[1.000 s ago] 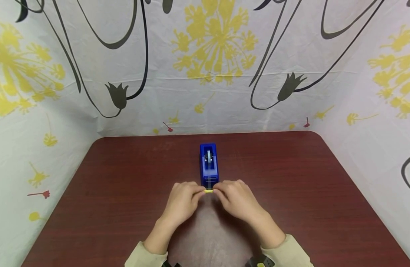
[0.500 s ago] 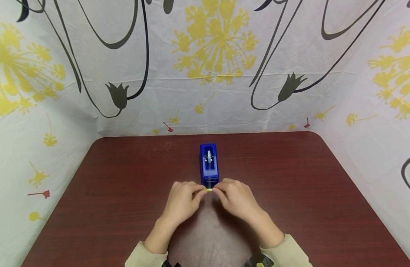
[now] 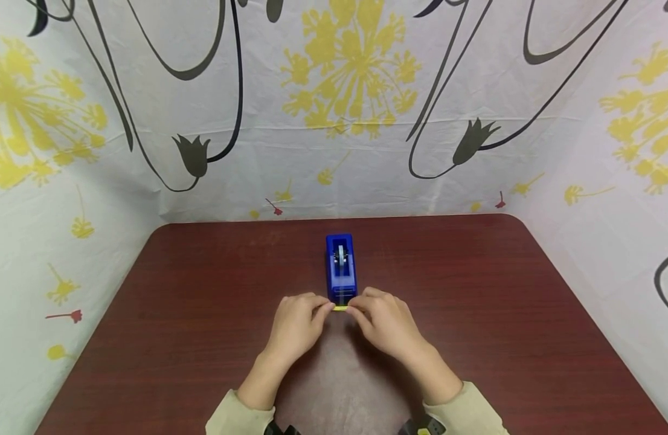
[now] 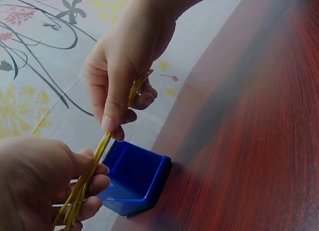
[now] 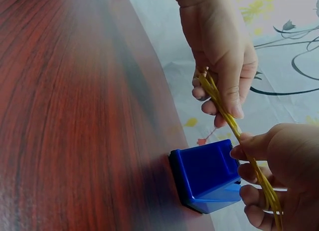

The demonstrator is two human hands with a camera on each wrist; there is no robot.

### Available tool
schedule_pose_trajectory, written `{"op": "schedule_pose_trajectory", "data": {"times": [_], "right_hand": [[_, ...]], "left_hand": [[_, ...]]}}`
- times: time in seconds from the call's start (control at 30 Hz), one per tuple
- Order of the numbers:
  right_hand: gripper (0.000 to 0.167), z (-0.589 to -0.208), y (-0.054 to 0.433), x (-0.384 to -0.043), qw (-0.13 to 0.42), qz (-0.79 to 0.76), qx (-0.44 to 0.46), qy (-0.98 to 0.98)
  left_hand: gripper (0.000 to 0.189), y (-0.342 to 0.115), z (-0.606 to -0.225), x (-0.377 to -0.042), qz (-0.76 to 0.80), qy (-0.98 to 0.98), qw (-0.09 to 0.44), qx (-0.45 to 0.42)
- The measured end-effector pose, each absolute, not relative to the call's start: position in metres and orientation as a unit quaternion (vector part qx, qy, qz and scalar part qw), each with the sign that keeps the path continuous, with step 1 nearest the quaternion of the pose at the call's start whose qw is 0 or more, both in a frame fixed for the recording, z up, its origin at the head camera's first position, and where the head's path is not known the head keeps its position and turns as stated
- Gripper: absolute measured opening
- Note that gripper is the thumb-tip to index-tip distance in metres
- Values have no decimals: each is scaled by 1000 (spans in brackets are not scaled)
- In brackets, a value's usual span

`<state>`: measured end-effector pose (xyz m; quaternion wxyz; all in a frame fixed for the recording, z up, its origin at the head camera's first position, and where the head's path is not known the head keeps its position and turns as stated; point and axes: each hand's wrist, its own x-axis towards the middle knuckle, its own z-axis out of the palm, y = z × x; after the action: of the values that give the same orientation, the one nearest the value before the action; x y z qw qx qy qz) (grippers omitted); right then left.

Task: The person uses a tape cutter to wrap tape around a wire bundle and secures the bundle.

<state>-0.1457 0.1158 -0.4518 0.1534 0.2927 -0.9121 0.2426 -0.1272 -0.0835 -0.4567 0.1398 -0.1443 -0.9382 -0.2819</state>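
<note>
A bundle of thin yellow strands [image 4: 84,181] is stretched between both hands, just in front of the blue tape dispenser [image 3: 341,266]. My left hand [image 3: 297,329] pinches one end of it between thumb and fingers. The right hand [image 3: 387,323] pinches the other end the same way. Only a short stretch of yellow shows between the fingertips in the head view. Seen from the right wrist, the bundle [image 5: 227,114] runs past the toothed cutting edge at the dispenser's front end. The roll of tape [image 3: 340,255] sits in the dispenser.
The dispenser stands on a dark red wooden table [image 3: 231,266], with its front end toward the person. Behind the table and along both sides hangs a white cloth [image 3: 290,157] printed with flowers.
Both hands have edged slightly forward, bringing the yellow bundle a little closer to the dispenser's front end. Their grip stays the same, and the dispenser has not moved.
</note>
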Motion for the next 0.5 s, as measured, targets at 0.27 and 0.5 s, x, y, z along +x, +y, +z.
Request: {"op": "schedule_pose_trajectory", "data": {"times": [0.27, 0.5], "right_hand": [[7, -452, 116, -145, 145, 237, 286, -917], [8, -453, 116, -145, 146, 232, 293, -916]], "left_hand": [[12, -83, -458, -128, -291, -936, 135, -142], [10, -82, -456, -128, -293, -933, 148, -147]]}}
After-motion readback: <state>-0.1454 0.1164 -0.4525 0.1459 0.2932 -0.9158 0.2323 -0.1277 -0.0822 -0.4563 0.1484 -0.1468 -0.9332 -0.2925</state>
